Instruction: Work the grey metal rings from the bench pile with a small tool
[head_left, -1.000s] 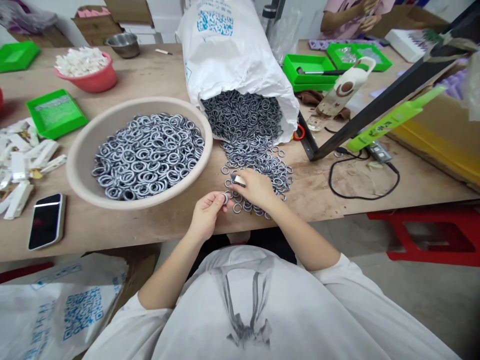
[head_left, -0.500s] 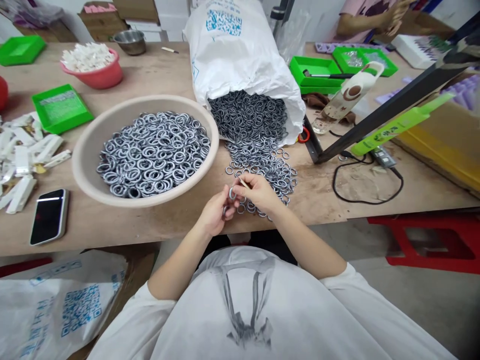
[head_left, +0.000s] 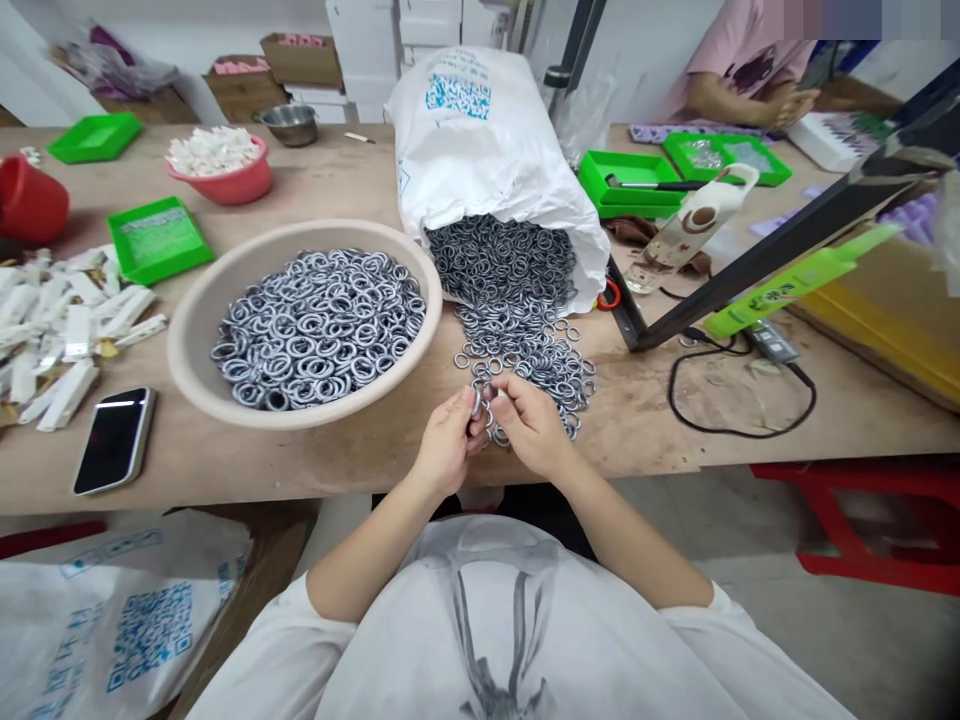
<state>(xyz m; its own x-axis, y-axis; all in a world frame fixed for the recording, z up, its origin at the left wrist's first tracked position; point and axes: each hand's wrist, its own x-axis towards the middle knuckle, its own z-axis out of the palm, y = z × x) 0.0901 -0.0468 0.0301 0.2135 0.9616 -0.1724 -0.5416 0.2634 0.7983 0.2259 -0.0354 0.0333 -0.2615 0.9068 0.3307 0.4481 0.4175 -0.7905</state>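
Note:
My left hand (head_left: 444, 445) pinches a grey ring (head_left: 476, 402) between thumb and fingers, just over the table's front edge. Close beside it on the right, my right hand (head_left: 534, 428) is closed, thumb against fingers. What it grips is hidden behind the fingertips. Loose grey rings (head_left: 525, 345) lie heaped under and behind both hands, spilling from the mouth of a white woven sack (head_left: 499, 150). To the left stands a wide beige basin (head_left: 187, 370), holding a large pile of the same rings.
A phone (head_left: 114, 440) and white plastic pieces (head_left: 79, 330) lie at left, near a green tray (head_left: 159, 240) and a pink bowl (head_left: 225, 185). On the right are a slanted black metal bar (head_left: 757, 245), a black cable (head_left: 739, 432) and a white bottle (head_left: 701, 215). Another person's hands (head_left: 791, 103) show at back right.
The view has tilted upward, so the table sits lower in the picture. A thin pale stick seen in my right fingers earlier no longer shows. My left hand still holds a ring.

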